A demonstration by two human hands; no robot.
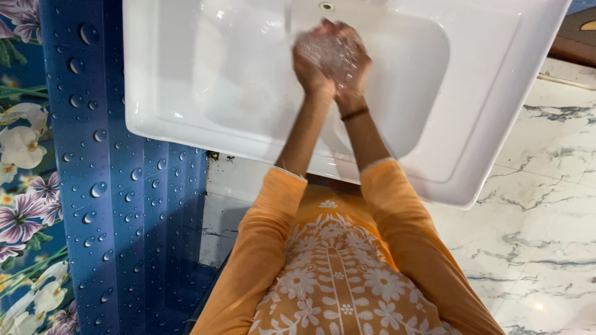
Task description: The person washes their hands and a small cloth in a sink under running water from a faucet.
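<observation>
In the upper middle of the frame, the left hand (308,69) and the right hand (347,62) are cupped together over the white washbasin (186,118), fingers half curled, holding only water (329,54) (it looks foamy, perhaps soap). This looks like the rinsing step of hand washing. The basin bowl itself appears empty; its overflow hole (326,6) is at the top edge.

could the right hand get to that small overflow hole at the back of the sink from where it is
Probably yes: the right hand is cupped against the left hand over the basin, and only bare white sink lies between it and the overflow hole.
</observation>
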